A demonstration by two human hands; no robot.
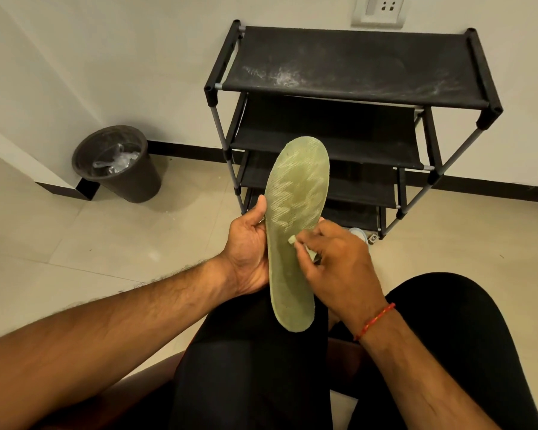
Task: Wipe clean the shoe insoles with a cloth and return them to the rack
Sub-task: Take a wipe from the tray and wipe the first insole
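Observation:
A long olive-green insole with a mesh zigzag pattern stands upright over my lap, toe end up. My left hand grips its left edge, thumb along the side. My right hand pinches a small pale cloth and presses it against the insole's right middle part. Most of the cloth is hidden under the fingers. The black shoe rack with several fabric shelves stands against the wall straight ahead; its dusty top shelf holds nothing.
A dark round bin with clear plastic inside sits on the tiled floor at the left, by a wall corner. A small pale object lies by the rack's foot. My black-trousered knees fill the bottom of the view.

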